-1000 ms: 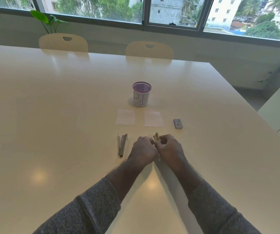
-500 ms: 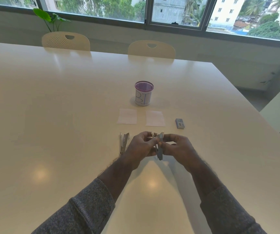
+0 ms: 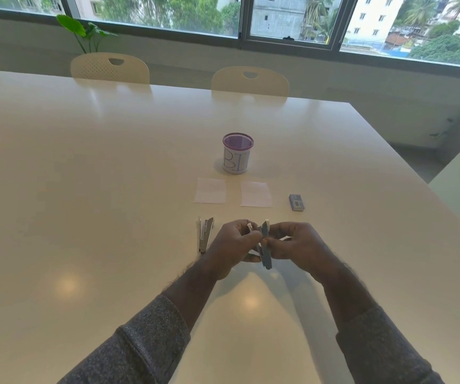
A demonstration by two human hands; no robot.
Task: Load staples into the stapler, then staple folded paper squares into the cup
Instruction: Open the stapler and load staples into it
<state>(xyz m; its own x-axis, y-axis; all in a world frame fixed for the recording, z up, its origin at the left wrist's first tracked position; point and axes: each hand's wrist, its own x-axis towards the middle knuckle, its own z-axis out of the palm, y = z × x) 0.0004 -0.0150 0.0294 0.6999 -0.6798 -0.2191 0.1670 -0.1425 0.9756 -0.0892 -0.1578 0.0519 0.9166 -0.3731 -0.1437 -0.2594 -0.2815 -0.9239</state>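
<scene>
Both hands are up off the surface point(image 3: 85, 189) working on the stapler point(image 3: 265, 245). Left hand point(image 3: 231, 248) and right hand point(image 3: 298, 245) each have their grip pinched onto it from either side, with the stapler standing roughly on end between them. Looks like it's hinged open at the top, but the fingers hide most of it, and I can't tell if a strip of staples is in there yet.

If I were doing this step, I'd keep one hand as the steady holder low on the body and let the other do the fine work up at the open end. Slide the strip in flat along the channel, don't force it, and only snap it shut once it sits level. Tilting the open end toward your eyes helps a lot.

Room-wise it's easy. Just left of the grip there's a metal piece point(image 3: 205, 234) lying flat, maybe a second stapler or a part, hard to say. Beyond the grip sit the two paper squares point(image 3: 211, 190) side by side, and past those the cup point(image 3: 237, 157). A small staple box point(image 3: 296, 202) is beyond and to the right. Nothing is touching the hands, and the surface's right edge is well apart from everything, so setting things down near the grip is no problem.
</scene>
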